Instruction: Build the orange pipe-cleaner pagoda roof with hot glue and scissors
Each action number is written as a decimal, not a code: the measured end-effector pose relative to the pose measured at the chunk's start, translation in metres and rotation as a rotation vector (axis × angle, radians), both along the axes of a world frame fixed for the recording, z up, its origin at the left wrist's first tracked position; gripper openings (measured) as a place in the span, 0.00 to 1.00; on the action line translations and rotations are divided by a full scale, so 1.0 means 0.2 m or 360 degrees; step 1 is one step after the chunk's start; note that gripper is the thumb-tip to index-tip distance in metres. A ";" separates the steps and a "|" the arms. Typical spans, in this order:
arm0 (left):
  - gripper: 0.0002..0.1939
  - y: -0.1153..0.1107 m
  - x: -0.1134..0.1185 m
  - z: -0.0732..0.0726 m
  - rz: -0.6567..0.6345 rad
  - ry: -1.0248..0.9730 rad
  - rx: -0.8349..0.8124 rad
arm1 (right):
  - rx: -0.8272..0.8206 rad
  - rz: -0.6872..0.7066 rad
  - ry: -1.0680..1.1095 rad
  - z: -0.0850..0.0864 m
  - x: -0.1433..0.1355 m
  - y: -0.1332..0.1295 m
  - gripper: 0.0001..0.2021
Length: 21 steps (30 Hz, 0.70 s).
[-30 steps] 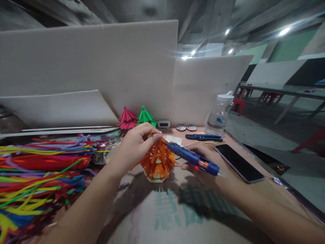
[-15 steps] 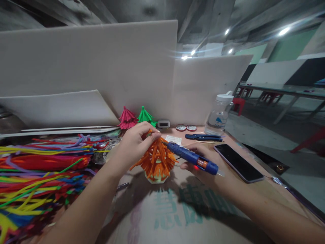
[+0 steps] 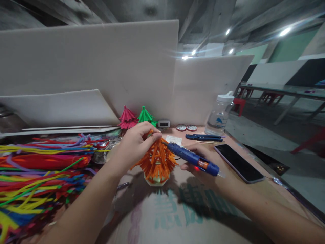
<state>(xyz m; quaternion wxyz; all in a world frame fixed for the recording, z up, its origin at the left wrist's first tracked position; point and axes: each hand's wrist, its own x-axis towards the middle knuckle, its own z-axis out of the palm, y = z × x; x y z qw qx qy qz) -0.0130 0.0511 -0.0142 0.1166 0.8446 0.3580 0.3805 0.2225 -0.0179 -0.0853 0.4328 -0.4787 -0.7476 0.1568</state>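
My left hand [image 3: 139, 142] pinches the top of an orange pipe-cleaner tree [image 3: 156, 162], its fingers closed around the peak. The tree stands upright on a pale base [image 3: 155, 183] above the cardboard. In my right hand [image 3: 200, 159] is a blue hot glue gun [image 3: 190, 156] with a red light on its side. Its nozzle points up and left, at the upper right side of the tree near my left fingertips. Whether the nozzle touches the tree, I cannot tell. A clear glue stick pokes out of the gun's rear end.
Bundles of coloured pipe cleaners [image 3: 38, 176] cover the left side. Behind stand a pink tree [image 3: 127, 118] and a green tree [image 3: 146, 116] by a white board [image 3: 88, 67]. To the right are a phone [image 3: 238, 163], blue cutters [image 3: 204, 137] and a water bottle [image 3: 218, 113].
Almost nothing differs. Both hands, the tree and the glue gun keep the same positions, and the whole view has shifted very slightly.
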 end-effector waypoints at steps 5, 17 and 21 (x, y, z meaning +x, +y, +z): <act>0.10 0.00 0.00 0.01 0.0007 -0.0014 0.0009 | -0.0021 0.0014 0.0004 0.00 0.00 0.00 0.14; 0.11 0.01 -0.01 0.01 0.0043 -0.0006 0.0048 | -0.0039 0.0000 -0.0007 0.01 0.00 -0.01 0.14; 0.10 0.01 -0.01 0.01 0.0045 -0.0032 0.0028 | -0.0077 0.0028 -0.0013 0.02 0.00 -0.01 0.13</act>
